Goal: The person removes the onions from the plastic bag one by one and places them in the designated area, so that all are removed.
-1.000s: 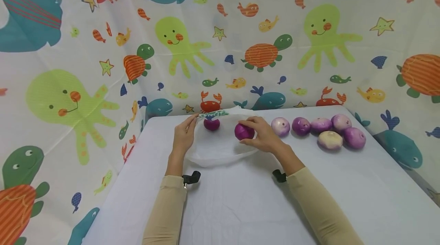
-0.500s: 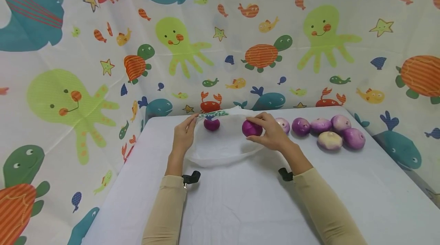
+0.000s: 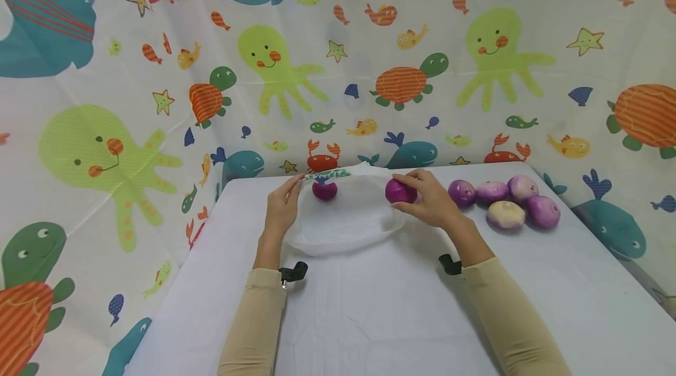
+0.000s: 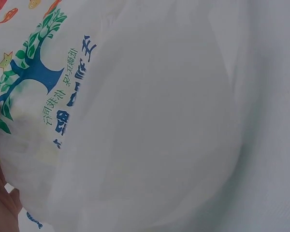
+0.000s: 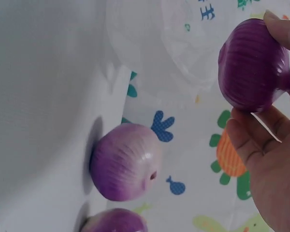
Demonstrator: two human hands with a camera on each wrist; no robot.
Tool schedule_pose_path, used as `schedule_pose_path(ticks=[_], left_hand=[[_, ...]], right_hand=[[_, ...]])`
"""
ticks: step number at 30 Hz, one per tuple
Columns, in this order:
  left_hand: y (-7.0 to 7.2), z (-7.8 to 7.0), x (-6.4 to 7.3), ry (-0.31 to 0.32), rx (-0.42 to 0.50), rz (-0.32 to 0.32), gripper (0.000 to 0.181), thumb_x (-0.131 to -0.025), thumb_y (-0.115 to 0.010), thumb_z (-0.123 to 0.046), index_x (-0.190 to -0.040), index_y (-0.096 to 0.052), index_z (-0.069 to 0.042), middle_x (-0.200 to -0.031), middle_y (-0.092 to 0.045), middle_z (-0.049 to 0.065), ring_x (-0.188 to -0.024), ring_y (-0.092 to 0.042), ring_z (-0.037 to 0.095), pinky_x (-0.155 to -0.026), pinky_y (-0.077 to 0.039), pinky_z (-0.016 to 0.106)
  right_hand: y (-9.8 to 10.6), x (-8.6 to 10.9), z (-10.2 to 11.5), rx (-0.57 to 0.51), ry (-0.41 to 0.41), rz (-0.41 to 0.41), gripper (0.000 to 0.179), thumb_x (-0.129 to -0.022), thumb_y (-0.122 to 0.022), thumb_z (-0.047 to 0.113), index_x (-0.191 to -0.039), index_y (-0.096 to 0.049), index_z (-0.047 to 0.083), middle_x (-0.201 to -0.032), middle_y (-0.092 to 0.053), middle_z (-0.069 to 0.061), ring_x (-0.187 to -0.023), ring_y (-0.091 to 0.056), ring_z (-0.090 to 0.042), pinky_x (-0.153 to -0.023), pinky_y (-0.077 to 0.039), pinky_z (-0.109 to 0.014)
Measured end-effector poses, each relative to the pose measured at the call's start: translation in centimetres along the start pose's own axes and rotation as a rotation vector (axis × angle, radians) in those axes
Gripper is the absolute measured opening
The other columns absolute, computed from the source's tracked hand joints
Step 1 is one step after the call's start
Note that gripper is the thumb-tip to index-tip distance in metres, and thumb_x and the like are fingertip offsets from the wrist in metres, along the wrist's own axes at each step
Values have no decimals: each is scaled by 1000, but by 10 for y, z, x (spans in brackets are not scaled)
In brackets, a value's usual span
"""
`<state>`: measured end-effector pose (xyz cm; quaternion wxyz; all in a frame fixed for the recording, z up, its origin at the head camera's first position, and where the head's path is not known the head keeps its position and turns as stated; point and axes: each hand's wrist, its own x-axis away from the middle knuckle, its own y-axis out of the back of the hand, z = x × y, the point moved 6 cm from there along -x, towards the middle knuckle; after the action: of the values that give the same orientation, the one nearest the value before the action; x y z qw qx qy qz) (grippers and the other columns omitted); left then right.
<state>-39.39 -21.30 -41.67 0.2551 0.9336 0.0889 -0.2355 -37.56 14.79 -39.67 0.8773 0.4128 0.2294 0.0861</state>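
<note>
My left hand [image 3: 282, 207] pinches the left rim of a white plastic bag [image 3: 343, 229], which lies with its mouth toward me. In the left wrist view the bag [image 4: 154, 130] fills most of the picture, with a printed blue tree and green leaves. A dark purple onion [image 3: 324, 190] shows inside its left part. My right hand [image 3: 430, 200] grips another dark purple onion [image 5: 253, 65] between thumb and fingers, at the bag's right rim. A paler purple-white onion [image 5: 125, 162] sits on the table close by; in the head view my right hand hides it.
To the right of my right hand stand several onions, among them a purple one [image 3: 462, 194], a cream-topped one [image 3: 506, 215] and another purple one [image 3: 543, 212]. A white cloth covers the table [image 3: 338, 317]. Behind it hangs a sea-animal curtain [image 3: 338, 71].
My right hand has moved right with the purple onion, from the bag's mouth to its right rim, and now covers the pale onion. The left hand stays put on the bag.
</note>
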Motion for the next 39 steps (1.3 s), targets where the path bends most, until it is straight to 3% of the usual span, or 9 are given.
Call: schedule_pose_path(ticks=[14, 30, 39], left_hand=[[-1, 0, 0, 32, 0, 13, 39, -111, -49, -35, -142, -66, -18, -145, -65, 6, -141, -57, 26, -115, -49, 47], [-1, 0, 0, 34, -12, 9, 40, -111, -49, -35, -142, -65, -15, -146, -64, 7, -141, -57, 27, -116, -48, 47], [-1, 1, 0, 29, -17, 3, 39, -111, -49, -35, -141, -66, -16, -145, -65, 7, -140, -58, 27, -116, -49, 47]], right_hand=[[17, 3, -17, -17, -61, 40, 74, -86, -87, 32, -151, -55, 20, -142, -53, -14, -133, -49, -38, -97, -59, -62], [33, 13, -34, 30, -188, 120, 82, -84, -86, 40, -156, -47, 28, -154, -48, -13, -138, -46, -40, -100, -55, -66], [40, 18, -46, 14, -205, 160, 78, -86, -85, 35, -153, -47, 21, -152, -49, -17, -139, -46, -43, -105, -51, -68]])
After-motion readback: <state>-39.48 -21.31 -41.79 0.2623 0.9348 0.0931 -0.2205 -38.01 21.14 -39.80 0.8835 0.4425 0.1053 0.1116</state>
